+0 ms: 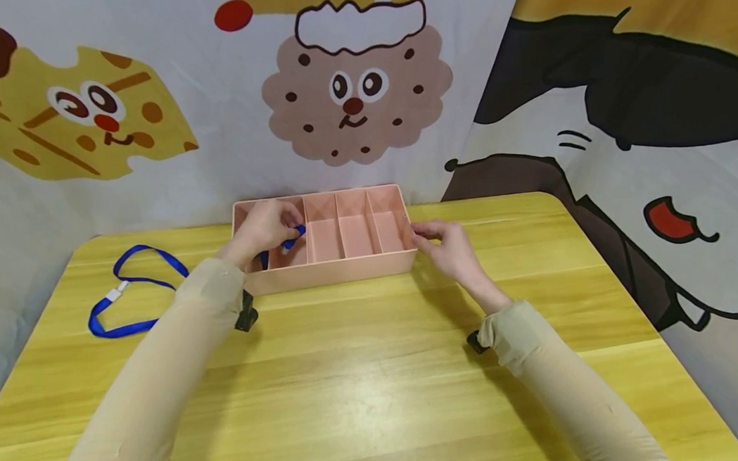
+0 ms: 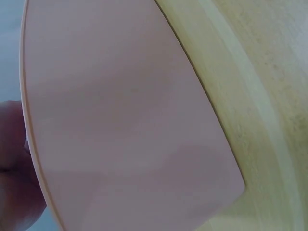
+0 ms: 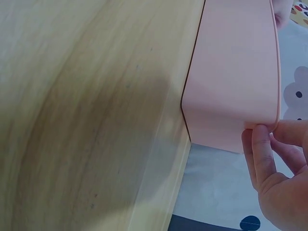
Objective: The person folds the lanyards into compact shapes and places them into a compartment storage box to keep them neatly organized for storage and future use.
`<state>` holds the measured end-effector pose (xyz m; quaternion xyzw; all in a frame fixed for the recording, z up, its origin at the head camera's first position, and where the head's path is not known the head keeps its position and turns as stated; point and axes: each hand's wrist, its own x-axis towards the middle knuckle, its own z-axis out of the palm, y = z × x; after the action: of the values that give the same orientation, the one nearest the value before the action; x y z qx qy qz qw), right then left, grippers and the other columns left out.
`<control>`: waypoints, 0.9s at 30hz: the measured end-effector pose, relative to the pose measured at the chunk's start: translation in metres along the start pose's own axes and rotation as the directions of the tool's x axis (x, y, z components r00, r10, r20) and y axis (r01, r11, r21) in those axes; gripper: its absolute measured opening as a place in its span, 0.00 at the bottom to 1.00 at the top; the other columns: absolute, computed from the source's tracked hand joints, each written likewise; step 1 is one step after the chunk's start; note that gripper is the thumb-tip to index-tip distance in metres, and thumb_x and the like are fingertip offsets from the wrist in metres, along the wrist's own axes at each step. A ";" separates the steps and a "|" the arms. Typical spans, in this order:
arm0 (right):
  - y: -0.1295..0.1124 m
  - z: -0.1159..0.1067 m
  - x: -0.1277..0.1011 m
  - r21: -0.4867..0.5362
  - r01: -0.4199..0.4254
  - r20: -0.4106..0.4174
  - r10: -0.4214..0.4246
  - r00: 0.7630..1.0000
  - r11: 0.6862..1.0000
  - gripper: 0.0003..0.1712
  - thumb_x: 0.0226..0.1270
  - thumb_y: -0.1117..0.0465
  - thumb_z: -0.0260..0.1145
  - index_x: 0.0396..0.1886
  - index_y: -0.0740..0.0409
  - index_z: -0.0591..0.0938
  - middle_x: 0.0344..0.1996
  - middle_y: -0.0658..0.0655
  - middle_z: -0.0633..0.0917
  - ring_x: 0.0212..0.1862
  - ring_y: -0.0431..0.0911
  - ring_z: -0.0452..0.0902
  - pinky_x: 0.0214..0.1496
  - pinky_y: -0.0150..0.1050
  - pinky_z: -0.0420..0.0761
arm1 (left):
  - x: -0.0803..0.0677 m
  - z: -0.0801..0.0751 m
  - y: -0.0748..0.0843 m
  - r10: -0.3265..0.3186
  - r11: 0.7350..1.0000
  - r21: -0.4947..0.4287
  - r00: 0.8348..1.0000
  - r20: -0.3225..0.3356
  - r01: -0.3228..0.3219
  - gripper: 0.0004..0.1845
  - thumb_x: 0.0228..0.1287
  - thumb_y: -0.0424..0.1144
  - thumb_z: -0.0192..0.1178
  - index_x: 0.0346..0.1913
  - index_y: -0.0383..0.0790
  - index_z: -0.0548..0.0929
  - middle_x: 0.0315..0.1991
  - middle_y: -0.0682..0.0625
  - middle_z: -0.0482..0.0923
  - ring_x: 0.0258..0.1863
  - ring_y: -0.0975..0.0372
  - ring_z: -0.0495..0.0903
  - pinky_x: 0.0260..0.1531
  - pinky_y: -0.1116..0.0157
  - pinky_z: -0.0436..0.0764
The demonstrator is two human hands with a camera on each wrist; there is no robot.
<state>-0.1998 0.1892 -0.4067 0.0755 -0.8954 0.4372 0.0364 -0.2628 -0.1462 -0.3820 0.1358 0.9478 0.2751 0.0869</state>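
Observation:
A long pink divided box lies near the back edge of the table. My left hand reaches over its left part and pinches a small blue object with a pale tip inside the second compartment from the left; its exact kind is too small to tell. A dark item shows beside the leftmost divider, partly under that hand. My right hand grips the box's right end wall, fingertips against the outside and thumb at the rim in the right wrist view. The left wrist view mostly shows the pink front wall.
A blue lanyard with a white clip lies looped on the wooden table, left of the box and partly behind the left sleeve. A cartoon-printed cloth hangs directly behind the box. Three compartments right of the left hand hold nothing.

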 end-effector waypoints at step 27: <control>-0.001 0.000 -0.002 0.008 0.023 -0.008 -0.023 1.000 1.000 0.18 0.75 0.67 0.67 0.60 0.69 0.85 0.54 0.70 0.89 0.58 0.63 0.87 0.62 0.58 0.86 | 0.000 0.004 -0.001 0.059 0.976 0.204 0.993 0.101 -0.079 0.16 0.66 0.34 0.72 0.55 0.33 0.86 0.49 0.36 0.89 0.48 0.47 0.87 0.56 0.47 0.87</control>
<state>-0.1977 0.1888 -0.4065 0.0844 -0.8926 0.4406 0.0446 -0.2614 -0.1445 -0.3859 0.1898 0.9609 0.1709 0.1070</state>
